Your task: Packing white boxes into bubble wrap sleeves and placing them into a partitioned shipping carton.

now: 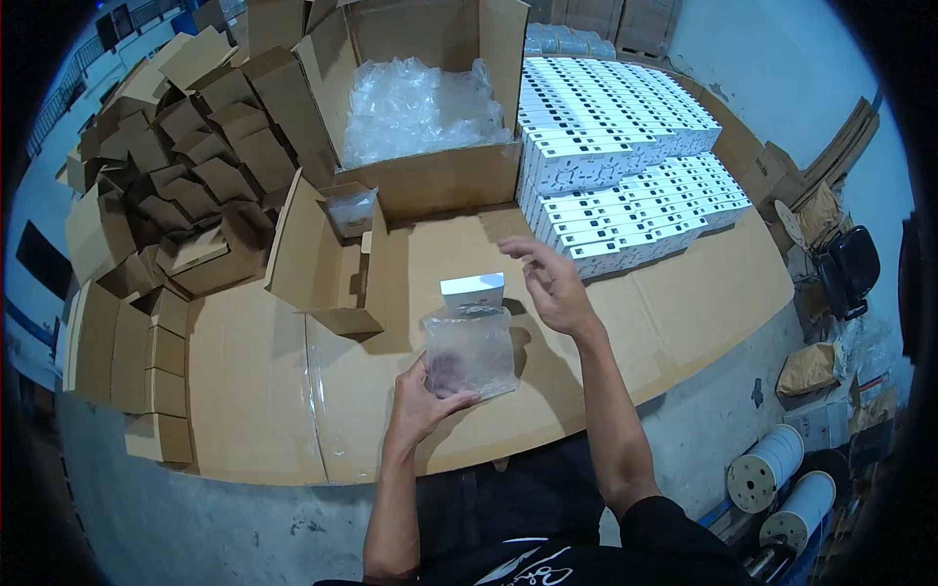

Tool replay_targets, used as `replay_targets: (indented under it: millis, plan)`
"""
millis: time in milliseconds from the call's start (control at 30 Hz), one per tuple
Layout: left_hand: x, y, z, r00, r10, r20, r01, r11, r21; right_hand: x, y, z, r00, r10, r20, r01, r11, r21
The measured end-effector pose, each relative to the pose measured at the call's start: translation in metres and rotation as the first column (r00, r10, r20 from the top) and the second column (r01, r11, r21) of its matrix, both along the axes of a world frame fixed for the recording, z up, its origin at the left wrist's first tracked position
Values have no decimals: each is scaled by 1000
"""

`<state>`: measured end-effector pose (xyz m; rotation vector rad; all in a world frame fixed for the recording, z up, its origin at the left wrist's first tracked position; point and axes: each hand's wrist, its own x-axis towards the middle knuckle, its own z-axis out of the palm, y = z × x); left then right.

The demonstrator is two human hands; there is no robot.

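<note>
My left hand (423, 402) grips the lower left corner of a clear plastic pouch (471, 350), its thumb across the lower edge. At the pouch's upper edge sits a small white box (473, 291); how far it reaches inside I cannot tell. To the right of the box, my right hand (552, 285) is raised with fingers apart and nothing in them. Left of the pouch stands an opened brown carton (337, 273) with a clear plastic-wrapped item (350, 211) at its far end.
Behind, a large carton (440, 181) holds a heap of clear pouches (420, 109). Stacked white boxes (625, 166) fill the far right of the cardboard-covered table (244, 391). Open brown cartons (210, 176) pile up at left. Spools (767, 469) stand on the floor at right.
</note>
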<state>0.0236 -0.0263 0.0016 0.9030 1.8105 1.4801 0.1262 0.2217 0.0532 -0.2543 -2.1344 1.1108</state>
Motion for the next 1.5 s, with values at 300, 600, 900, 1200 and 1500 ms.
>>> replay_targets:
  millis: [300, 600, 900, 1200, 1500]
  plan:
    - [-1, 2, -1, 997, -22, 76, 22, 1000, -6, -2, -7, -30, 980, 117, 159, -85, 978, -192]
    - [-2, 0, -7, 998, 4, 63, -7, 999, 39, -9, -6, -40, 927, -119, -355, -133, 783, -608]
    - [-2, 0, -5, 998, 15, 54, -17, 1000, 24, 1, -4, -53, 953, 41, -301, -238, 718, -654]
    - [-3, -1, -5, 998, 38, -48, -35, 997, 62, 5, -6, -48, 949, 217, -228, -314, 672, -671]
    - [-4, 4, -13, 997, 42, 67, -50, 992, 113, 2, -12, -39, 952, 289, -98, -278, 692, -666]
